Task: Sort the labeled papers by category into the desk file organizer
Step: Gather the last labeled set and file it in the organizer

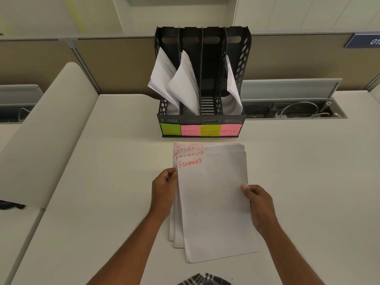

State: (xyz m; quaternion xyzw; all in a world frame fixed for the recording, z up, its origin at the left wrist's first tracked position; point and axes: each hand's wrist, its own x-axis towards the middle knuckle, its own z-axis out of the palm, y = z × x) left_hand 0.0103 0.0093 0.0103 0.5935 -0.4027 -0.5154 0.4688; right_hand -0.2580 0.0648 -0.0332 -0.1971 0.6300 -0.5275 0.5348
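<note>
1. Here, both forearms reach forward over the desk (102, 182), and each hand pinches one side of a fanned stack of papers (213, 202).
2. The left hand (164, 188) clamps the stack's left edge, fingers curled over it.
3. The right hand (259, 204) grips the right edge of the top sheet, thumb on top.
4. The stack lies on the desk just in front of the file organizer (201, 79); three sheets show "FINANCE" in red at their top left corners.
5. Sticky notes on the organizer's front read "HR", "SPORTS", "FINANCE" and "ADMIN"; the FINANCE slot holds no paper, and the others hold white sheets.
</note>
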